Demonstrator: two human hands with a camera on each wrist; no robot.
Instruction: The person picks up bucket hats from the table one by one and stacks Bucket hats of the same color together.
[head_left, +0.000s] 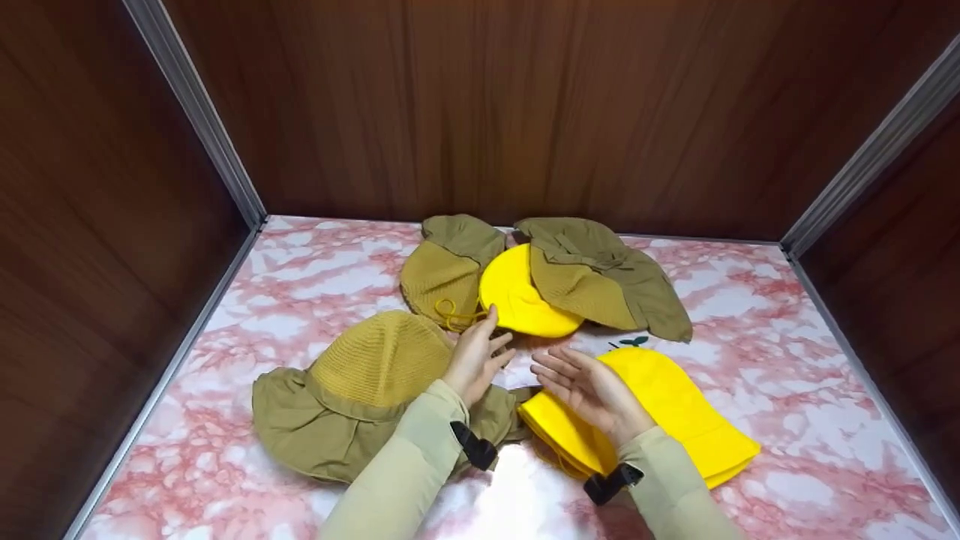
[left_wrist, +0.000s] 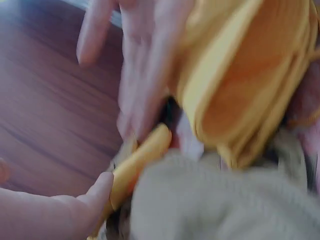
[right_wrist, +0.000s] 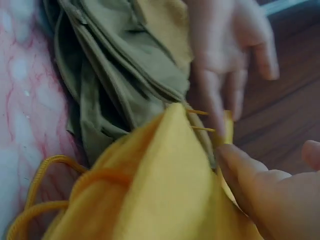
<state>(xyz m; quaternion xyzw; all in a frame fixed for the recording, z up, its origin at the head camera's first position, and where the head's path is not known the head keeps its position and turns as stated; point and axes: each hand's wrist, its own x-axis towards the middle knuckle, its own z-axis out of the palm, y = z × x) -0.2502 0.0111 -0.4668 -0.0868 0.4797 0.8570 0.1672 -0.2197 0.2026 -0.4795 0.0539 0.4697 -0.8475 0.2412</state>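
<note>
My left hand (head_left: 476, 360) hovers with fingers spread and holds nothing, beside the mesh crown of an olive-and-mustard sun hat (head_left: 375, 367). Across from it, palm turned inward, is my right hand (head_left: 596, 394), also holding nothing, in front of a yellow bucket hat (head_left: 675, 405) lying on its side. Part of that hat is hidden behind the right hand. Just beyond the fingertips lies a second yellow hat (head_left: 514, 296). In the right wrist view, a yellow cord (right_wrist: 55, 165) loops from the nearer yellow hat (right_wrist: 170, 185).
Behind are two more olive-and-mustard hats, one at back left (head_left: 442, 274) and one at back right (head_left: 592, 289), which overlaps the second yellow hat. All lie on a pink-and-white marbled table (head_left: 795, 405). Brown wood-grain panels (head_left: 480, 112) enclose three sides.
</note>
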